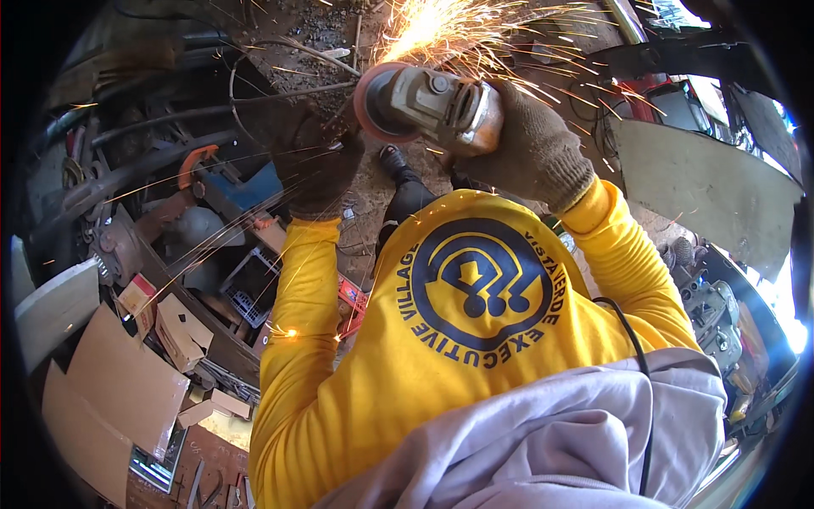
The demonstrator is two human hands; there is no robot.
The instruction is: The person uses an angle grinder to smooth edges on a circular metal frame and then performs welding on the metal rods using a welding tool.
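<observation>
In a brown knitted glove, my right hand [543, 140] is wrapped round the body of an angle grinder [441, 106]. Its reddish disc [370, 103] points to the left, and a bright spray of sparks [432, 34] flies out beyond it. Left of the disc is my left hand [318, 161], also gloved, with its fingers curled. Shadow hides what those fingers grip. Both arms reach forward in yellow sleeves. The spot where the disc cuts is hidden by glare.
Cardboard sheets [119, 386], an orange-handled hacksaw [195, 165] and a plastic crate [250, 288] crowd the left side. At right lie a large flat panel [695, 178] and a greasy metal machine part [712, 314]. My foot [394, 161] is on the dirt floor below.
</observation>
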